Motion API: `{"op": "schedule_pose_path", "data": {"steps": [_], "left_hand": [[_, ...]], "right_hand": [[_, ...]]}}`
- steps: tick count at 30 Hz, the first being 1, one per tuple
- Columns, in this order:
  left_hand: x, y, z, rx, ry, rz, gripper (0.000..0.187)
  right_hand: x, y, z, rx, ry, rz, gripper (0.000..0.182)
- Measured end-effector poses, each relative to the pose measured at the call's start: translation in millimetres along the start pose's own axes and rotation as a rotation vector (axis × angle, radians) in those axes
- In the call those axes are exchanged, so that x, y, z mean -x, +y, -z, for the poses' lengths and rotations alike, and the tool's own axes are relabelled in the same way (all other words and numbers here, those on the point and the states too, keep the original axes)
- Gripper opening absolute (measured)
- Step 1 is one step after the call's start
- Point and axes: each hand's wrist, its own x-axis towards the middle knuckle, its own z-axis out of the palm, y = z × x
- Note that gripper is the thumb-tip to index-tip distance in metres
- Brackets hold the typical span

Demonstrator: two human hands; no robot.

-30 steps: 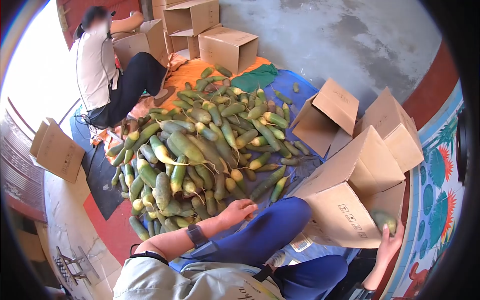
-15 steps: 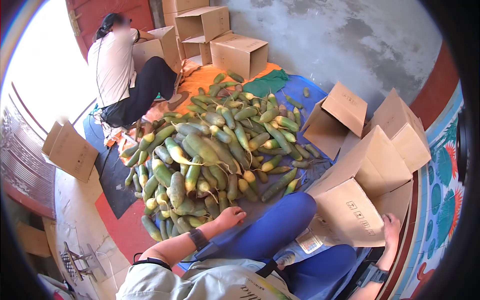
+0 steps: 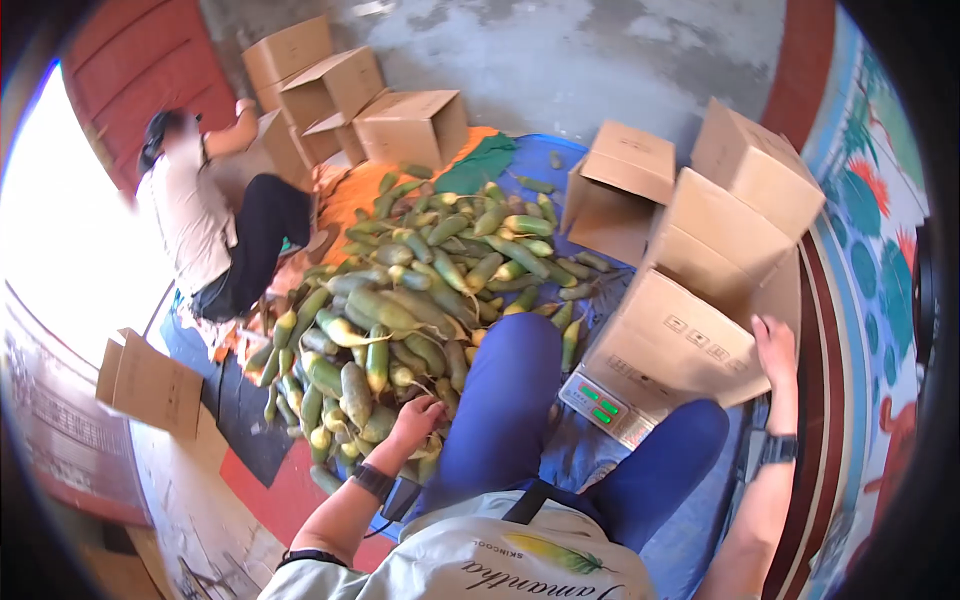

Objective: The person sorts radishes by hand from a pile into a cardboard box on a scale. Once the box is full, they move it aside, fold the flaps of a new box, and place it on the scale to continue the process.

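Note:
My left hand (image 3: 416, 420) has its fingers curled in, close over the near edge of a large heap of green radishes (image 3: 390, 310); no radish shows in its grip. On the right, my right hand (image 3: 776, 352) grips the near right edge of an open cardboard box (image 3: 668, 338). That box sits on a digital scale (image 3: 600, 405) whose display glows with green digits. Its upper flaps stand raised, and its inside is mostly hidden from me. My knees rise between the heap and the box.
Open cardboard boxes (image 3: 620, 165) stand at the right beyond mine, others (image 3: 410, 125) by the back wall. A person (image 3: 190, 215) crouches at the left by a box. Another box (image 3: 150, 385) sits at the lower left. Orange and blue sheets (image 3: 545, 150) lie under the radishes.
The view has shifted, and the scale's lit display now shows between my knees. My left hand has moved to the heap's near edge. The crouching person has raised an arm over the box.

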Motion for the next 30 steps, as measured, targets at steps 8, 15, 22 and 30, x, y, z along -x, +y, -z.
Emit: {"op": "schedule_pose_path", "data": {"steps": [8,15,22,30], "left_hand": [[-31,-22,3,-0.036,-0.048,0.065,0.021],[-71,-39,-30,-0.071,-0.188,0.202,0.022],[-132,-74,-70,-0.297,-0.242,0.183,0.024],[-184,-87,-95,-0.521,-0.351,0.151,0.03]], "right_hand": [[8,-16,0,-0.004,0.133,-0.047,0.031],[8,-28,2,0.061,0.127,-0.153,0.022],[47,-24,10,0.139,0.463,0.051,0.026],[132,16,-8,0.358,0.309,0.025,0.036]]}}
